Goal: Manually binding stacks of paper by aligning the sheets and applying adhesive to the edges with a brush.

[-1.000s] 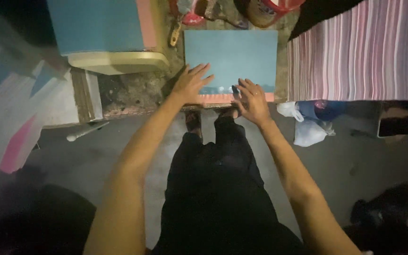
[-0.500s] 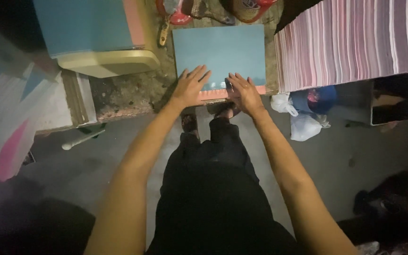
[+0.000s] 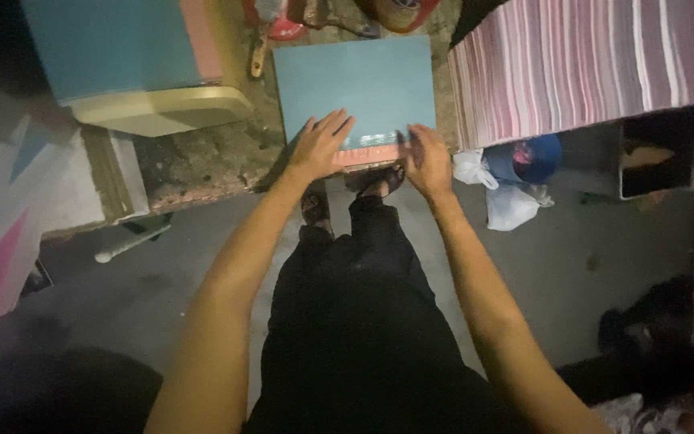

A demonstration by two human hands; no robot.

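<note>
Pressing L hand (image 3: 319, 149), fingers spread flat, on blue board (image 3: 353, 84) near edge; R hand (image 3: 427, 161) open, resting at board's near-right corner, nothing grasped. Lying flat on workbench (image 3: 202, 157), roughly square, pink edge strip facing person.

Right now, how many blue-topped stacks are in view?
2. One blue stack lies under both hands: left hand flat on it, right hand at its near edge. Another blue-topped stack sits upper left. Others may be hidden.

A stained workbench (image 3: 202, 157) carries a blue board (image 3: 355, 80) and a striped stack (image 3: 588, 64).
</note>
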